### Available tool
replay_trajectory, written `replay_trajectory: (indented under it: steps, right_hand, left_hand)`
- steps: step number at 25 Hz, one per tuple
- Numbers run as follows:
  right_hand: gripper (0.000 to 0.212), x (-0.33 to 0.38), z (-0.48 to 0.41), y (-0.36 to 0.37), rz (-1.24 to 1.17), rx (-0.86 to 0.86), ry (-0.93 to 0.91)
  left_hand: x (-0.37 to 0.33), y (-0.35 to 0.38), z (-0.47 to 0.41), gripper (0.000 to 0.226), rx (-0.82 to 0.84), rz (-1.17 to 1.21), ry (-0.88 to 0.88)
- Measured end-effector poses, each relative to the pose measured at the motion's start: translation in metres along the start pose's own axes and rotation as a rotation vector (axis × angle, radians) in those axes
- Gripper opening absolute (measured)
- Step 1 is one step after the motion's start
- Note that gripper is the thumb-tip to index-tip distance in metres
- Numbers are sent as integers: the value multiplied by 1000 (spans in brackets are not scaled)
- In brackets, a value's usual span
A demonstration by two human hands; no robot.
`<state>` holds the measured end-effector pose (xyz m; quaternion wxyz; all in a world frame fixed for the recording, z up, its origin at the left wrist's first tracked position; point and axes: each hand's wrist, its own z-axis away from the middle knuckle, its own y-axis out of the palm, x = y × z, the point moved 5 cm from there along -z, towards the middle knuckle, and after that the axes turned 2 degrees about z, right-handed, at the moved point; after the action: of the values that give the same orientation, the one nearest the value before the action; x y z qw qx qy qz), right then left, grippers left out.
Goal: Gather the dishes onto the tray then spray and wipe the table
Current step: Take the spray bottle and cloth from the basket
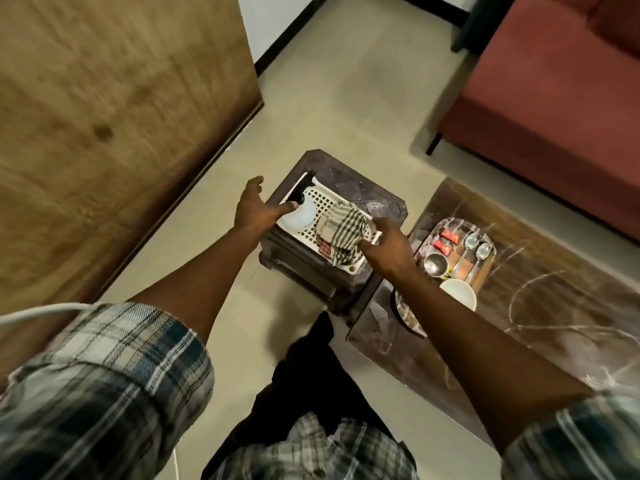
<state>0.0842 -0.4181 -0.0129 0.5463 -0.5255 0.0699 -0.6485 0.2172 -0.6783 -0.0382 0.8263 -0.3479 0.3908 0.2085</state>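
The left hand (pixel 254 211) reaches down with fingers spread, its fingertips at the black neck of a white spray bottle (pixel 299 213); whether they have closed on it cannot be told. The right hand (pixel 388 244) is open too, fingers loosely spread, touching the near right edge of a white lattice basket (pixel 325 199) and the checked cloth (pixel 344 230) bunched inside it, with no firm grip showing. Both forearms come out of plaid sleeves (pixel 104 375). The bottle lies on its side in the left part of the basket, the cloth in the right part. The basket sits on a dark brown plastic stool (pixel 374 195) on the pale tiled floor. Just right of the stool stands the low marbled counter (pixel 554 306), carrying a tray (pixel 485 271) with a steel bowl (pixel 434 263), spoons (pixel 476 244) and red packets (pixel 446 240); a white bowl (pixel 459 294) rests at the tray's near end. Beyond, a red sofa (pixel 554 98) stands by the wall.
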Motion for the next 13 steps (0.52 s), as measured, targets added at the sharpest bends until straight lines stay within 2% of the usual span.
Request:
replay_trajectory:
  steps: [6,10,13]
  right_hand:
    - [64,-29,-63,48,-89,59,178]
    - [74,-46,-95,74,-126,13,269]
    - [74,-46,-105,87,-135,-64,320]
  left_hand:
    - [24,31,-64,111,315,-173,81]
    - [50,51,-88,101,384,-170,196]
    - [55,61,-105,98,354,-192,320]
